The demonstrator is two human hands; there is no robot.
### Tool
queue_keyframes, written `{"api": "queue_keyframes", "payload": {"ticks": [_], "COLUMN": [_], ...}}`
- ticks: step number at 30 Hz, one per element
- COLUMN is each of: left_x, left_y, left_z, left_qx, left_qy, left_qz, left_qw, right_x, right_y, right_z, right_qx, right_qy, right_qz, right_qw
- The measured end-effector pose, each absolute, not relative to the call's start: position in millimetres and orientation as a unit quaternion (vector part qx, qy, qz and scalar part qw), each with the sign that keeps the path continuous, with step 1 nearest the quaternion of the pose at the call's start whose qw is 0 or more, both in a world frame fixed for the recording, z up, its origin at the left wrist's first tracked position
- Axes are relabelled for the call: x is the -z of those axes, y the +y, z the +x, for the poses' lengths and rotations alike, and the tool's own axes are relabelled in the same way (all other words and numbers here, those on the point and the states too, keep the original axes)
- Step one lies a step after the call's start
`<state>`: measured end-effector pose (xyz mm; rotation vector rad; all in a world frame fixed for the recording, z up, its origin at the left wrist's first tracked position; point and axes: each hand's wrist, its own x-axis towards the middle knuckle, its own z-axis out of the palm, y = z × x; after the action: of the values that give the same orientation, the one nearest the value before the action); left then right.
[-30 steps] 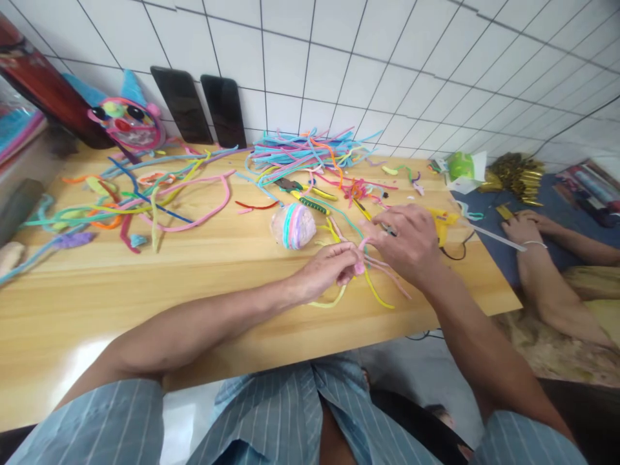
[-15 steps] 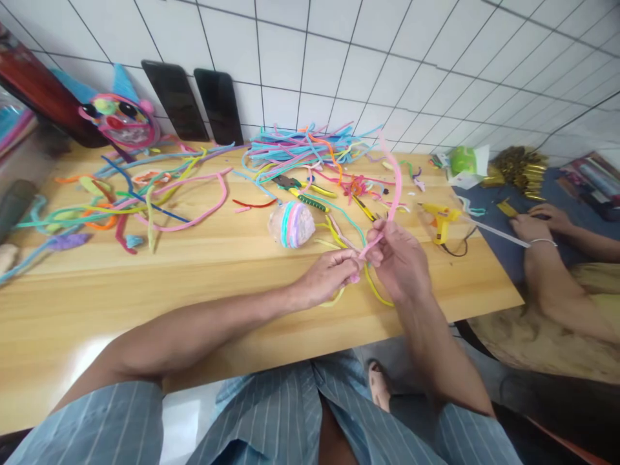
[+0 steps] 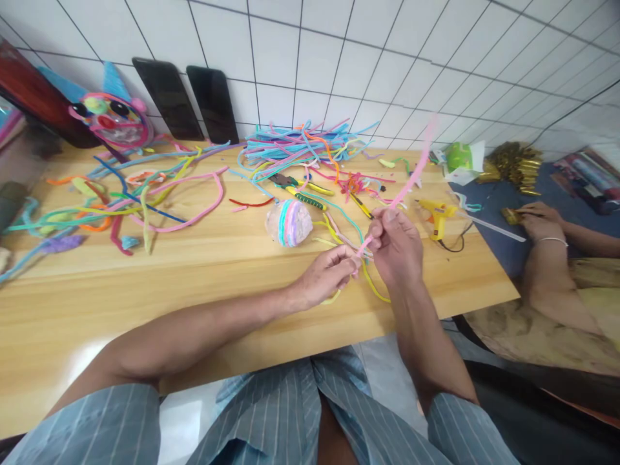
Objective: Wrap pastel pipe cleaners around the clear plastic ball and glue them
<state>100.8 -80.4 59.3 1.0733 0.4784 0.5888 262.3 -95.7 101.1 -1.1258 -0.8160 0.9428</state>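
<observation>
A pink pipe cleaner (image 3: 415, 173) runs between my two hands, its long free end rising up and to the right, blurred at the tip. My left hand (image 3: 330, 274) pinches its lower end, where a small pink bit shows under the fingers. Higher along the same stem, my right hand (image 3: 394, 242) grips it between thumb and fingers. Left of my hands sits a clear rounded ball (image 3: 301, 226) banded with turquoise, pink and lilac pipe cleaners. Yellow pipe cleaners (image 3: 375, 284) lie on the table beneath and behind my hands.
Pliers (image 3: 307, 199) and a yellow cutter (image 3: 362, 205) lie behind my hands. A yellow glue gun (image 3: 437, 216) with a cord stands right. Blue and pink pipe cleaners (image 3: 290, 147) are heaped by the wall. A decorated figure (image 3: 113, 123) stands far left; a co-worker's hands (image 3: 540, 223) are right.
The free end of the pink pipe cleaner has swung rightward and straightened. My right hand has turned slightly and still grips it; my left hand stays nearly in place.
</observation>
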Motion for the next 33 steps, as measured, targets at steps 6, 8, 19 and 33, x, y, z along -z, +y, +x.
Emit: {"api": "queue_keyframes", "payload": {"ticks": [6, 8, 19, 33], "left_x": [-52, -50, -51, -50], "left_y": [-79, -81, -86, -81], "left_z": [107, 107, 106, 98], "left_qx": [-0.245, -0.248, -0.199, -0.058], "left_qy": [0.217, 0.225, 0.256, 0.155], "left_qz": [0.435, 0.429, 0.326, 0.611], "left_qw": [0.839, 0.839, 0.888, 0.774], "right_x": [-81, -75, -54, -80], "right_y": [-120, -124, -128, -118], "right_z": [273, 272, 268, 278], "right_qx": [-0.454, -0.454, -0.286, -0.219], "right_qy": [-0.383, -0.397, -0.425, -0.396], "right_qz": [-0.509, -0.521, -0.550, -0.570], "right_qw": [0.623, 0.604, 0.660, 0.686]}}
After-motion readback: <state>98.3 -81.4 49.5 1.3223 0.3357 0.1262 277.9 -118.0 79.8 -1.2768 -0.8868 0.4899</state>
